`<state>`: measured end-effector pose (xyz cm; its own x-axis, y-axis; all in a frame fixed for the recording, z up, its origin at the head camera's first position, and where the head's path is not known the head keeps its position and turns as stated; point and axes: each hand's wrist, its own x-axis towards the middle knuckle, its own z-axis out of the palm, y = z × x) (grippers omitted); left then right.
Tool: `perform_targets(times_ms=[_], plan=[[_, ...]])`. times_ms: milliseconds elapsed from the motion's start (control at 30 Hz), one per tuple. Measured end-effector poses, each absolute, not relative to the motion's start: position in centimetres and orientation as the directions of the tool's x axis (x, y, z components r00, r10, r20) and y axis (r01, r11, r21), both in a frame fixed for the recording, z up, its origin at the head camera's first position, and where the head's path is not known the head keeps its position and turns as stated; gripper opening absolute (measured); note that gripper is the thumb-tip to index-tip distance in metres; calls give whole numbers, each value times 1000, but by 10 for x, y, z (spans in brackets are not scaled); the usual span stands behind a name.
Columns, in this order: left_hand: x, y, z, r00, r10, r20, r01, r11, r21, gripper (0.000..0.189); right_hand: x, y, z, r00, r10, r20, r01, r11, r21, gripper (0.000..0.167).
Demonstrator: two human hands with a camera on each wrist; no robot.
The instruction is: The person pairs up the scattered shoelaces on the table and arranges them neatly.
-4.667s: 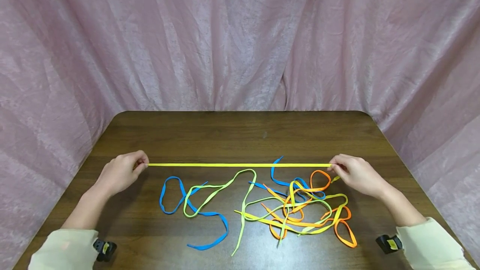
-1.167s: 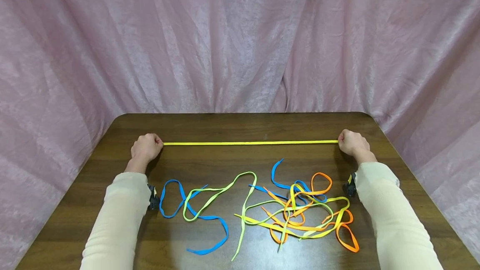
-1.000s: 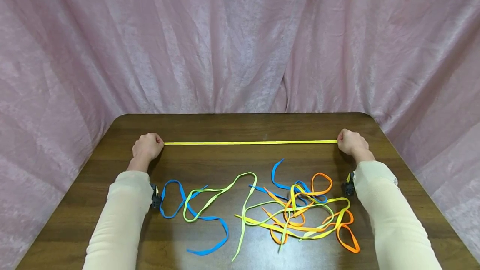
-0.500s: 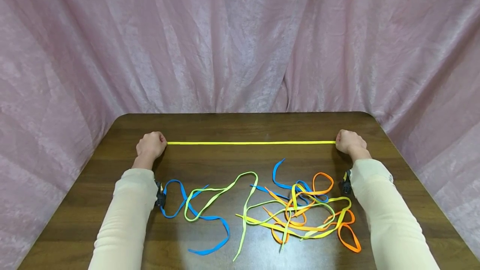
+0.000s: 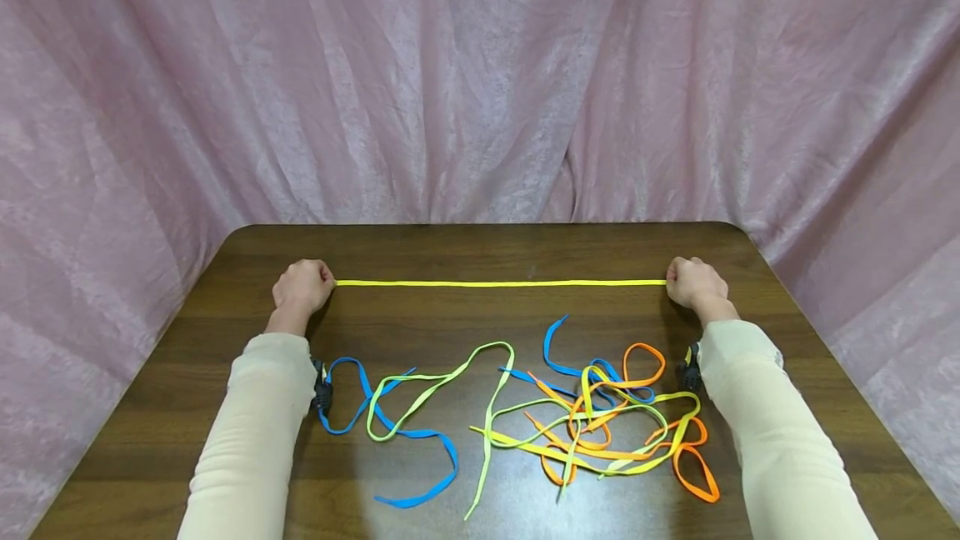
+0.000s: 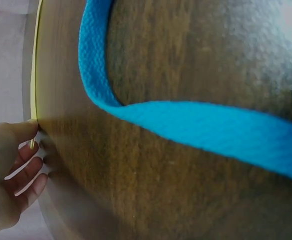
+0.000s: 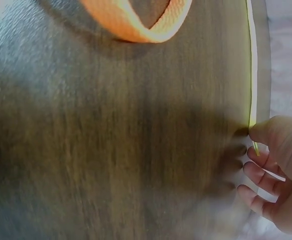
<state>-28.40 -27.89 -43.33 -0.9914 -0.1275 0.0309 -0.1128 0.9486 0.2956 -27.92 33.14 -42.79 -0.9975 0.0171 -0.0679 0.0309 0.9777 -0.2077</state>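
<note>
Holding the yellow lace [image 5: 495, 284] by its two ends, my left hand [image 5: 302, 286] at 10 o'clock on the table [image 5: 480, 315], my right hand [image 5: 695, 283] at 2 o'clock. Grip, left: thumb and forefinger closed together on the lace, a short tail poking past them; the other fingers curve loosely, bearing nothing. Grip, right: same pinch, same short tail.

Lace position: nearly straight from hand to hand across the 12 o'clock side, slight waviness along it. Cannot tell whether it touches the wood or hangs just above.

Remaining stock: blue lace [image 5: 420, 434] at 8 o'clock, crossed by a green lace [image 5: 487, 423] near the middle; tangle [image 5: 598, 417] of orange, yellow, green and blue at 4 o'clock.

Step in hand, my judgement: setting this lace out straight, apart from the rest. Next move probably calls for bringing both ends down level, keeping light tension, then loosening both pinches together. Risk: letting one side go early could skew the line or let it curl.
</note>
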Motion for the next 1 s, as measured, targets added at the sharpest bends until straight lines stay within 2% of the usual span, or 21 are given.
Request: perform_targets(times_ms=[267, 533, 1000], plan=[[-279, -278, -433, -996, -83, -13, -83, 951, 296, 13, -276, 331, -426, -996, -15, -89, 5, 977, -215, 12], [-271, -281, -427, -997, -5, -78, -27, 960, 277, 33, -267, 332, -417, -985, -105, -135, -78, 979, -189, 33], [-255, -271, -410, -997, 72, 16, 74, 962, 261, 34, -244, 316, -407, -957, -289, 32, -290, 947, -140, 27]])
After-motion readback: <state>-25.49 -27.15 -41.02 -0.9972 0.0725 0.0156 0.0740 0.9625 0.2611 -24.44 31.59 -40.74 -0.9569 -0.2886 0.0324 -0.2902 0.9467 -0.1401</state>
